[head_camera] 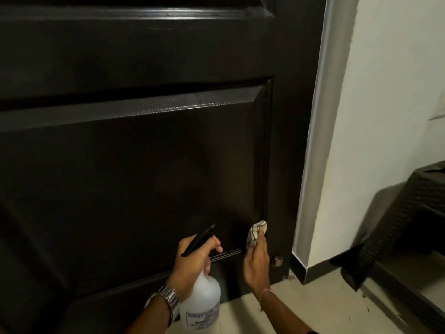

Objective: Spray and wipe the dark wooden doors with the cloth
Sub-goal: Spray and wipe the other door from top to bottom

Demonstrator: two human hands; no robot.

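Door (pixel 144 165): right hand (pixel 256 261) presses cloth (pixel 256 233) low.

Dark wooden door (pixel 144 165), smooth semi-gloss finish (sheen on panel bevels). Translucent plastic spray bottle (pixel 202 302), black plastic trigger. Patterned cloth (pixel 256 233). Metal-link watch (pixel 168 297). Matt wall (pixel 385 92).

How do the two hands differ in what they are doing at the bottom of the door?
The left hand grips a spray bottle by its neck, a finger at the trigger; the right hand holds a patterned cloth against the dark door. The left hand stays off the door, while the right presses the cloth into the lower panel's right corner. The left wrist wears a metal watch, the right a thin bracelet. Both are low, near the floor.
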